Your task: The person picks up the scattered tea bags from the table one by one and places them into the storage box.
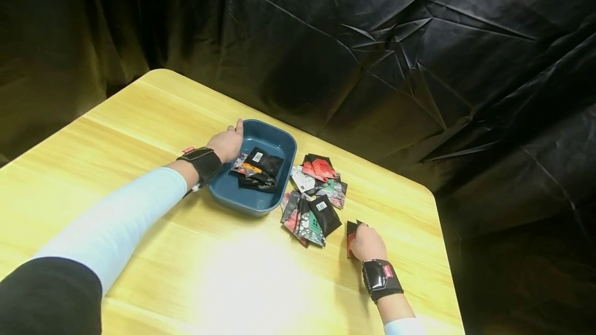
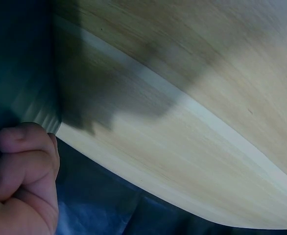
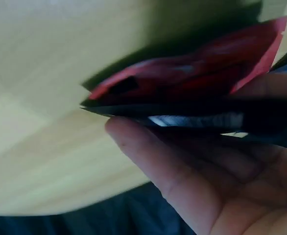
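My left hand (image 1: 227,143) grips the left rim of a blue plastic bin (image 1: 253,203). In the left wrist view the fingers of that hand (image 2: 28,166) curl at the edge of the bin's dark wall (image 2: 18,58). Several flat black packets (image 1: 263,162) lie stacked inside the bin, one with a white barcode label. At the right of the table, my right hand (image 1: 369,244) holds packets upright between thumb and fingers. The right wrist view shows a red packet (image 3: 192,68) and a black packet (image 3: 197,115) in this hand (image 3: 197,186).
Two loose groups of packets lie right of the bin: a farther one with red packets (image 1: 320,166) on top, and a nearer fanned one (image 1: 309,224) in black, green and pink. The wooden table (image 1: 153,112) has rounded far corners. Behind it hangs a black sheet (image 1: 326,56).
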The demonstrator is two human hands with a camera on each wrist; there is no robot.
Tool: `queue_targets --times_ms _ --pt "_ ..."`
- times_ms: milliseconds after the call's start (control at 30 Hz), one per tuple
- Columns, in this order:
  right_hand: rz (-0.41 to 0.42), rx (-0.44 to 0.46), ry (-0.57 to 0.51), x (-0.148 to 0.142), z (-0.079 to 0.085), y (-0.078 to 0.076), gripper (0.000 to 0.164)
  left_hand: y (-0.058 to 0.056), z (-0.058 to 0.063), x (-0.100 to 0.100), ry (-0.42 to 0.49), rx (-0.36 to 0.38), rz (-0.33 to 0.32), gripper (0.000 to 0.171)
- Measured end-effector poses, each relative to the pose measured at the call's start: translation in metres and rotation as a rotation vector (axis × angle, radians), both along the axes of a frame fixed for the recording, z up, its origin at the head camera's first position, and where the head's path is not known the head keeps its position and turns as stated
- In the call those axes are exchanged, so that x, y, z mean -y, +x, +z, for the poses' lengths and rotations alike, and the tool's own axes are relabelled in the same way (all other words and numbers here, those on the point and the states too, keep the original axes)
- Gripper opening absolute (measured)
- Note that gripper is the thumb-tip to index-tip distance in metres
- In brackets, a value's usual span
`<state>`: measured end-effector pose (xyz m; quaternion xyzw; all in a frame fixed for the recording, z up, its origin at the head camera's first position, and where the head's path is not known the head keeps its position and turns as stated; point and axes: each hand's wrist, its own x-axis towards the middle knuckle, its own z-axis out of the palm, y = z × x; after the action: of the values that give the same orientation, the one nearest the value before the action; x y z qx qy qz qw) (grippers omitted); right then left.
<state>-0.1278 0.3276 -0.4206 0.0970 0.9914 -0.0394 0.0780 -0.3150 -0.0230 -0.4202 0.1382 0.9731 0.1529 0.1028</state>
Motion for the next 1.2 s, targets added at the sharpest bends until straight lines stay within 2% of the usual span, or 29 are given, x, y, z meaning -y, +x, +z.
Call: queue_targets --times_ms 67,167,333,433,633,800,933,1200 --pt "0.017 -0.057 0.027 0.006 0.005 -0.003 0.011 0.0 0.001 0.001 0.001 0.004 0.004 0.071" --pt "0.061 -0.197 0.06 0.022 0.02 -0.011 0.007 0.0 0.0 0.002 0.006 0.005 0.009 0.072" --pt "0.208 -0.433 0.095 0.063 0.046 -0.036 0.017 0.001 0.0 0.004 0.013 0.008 0.016 0.071" --pt "0.288 -0.498 0.106 0.092 0.057 -0.051 0.022 0.002 -0.001 0.004 0.016 0.014 0.017 0.071" --pt "0.407 -0.511 0.163 0.145 0.071 -0.072 0.019 0.004 -0.003 0.005 0.02 0.016 0.019 0.07" --pt "0.448 -0.488 0.186 0.172 0.075 -0.082 0.025 0.005 -0.003 0.003 0.022 0.008 0.007 0.068" --pt "0.464 -0.47 0.176 0.183 0.074 -0.086 0.026 0.005 -0.003 0.002 0.025 0.005 0.012 0.067" --pt "0.497 -0.46 0.17 0.19 0.07 -0.088 0.017 0.003 -0.001 0.001 0.029 0.004 0.018 0.069"
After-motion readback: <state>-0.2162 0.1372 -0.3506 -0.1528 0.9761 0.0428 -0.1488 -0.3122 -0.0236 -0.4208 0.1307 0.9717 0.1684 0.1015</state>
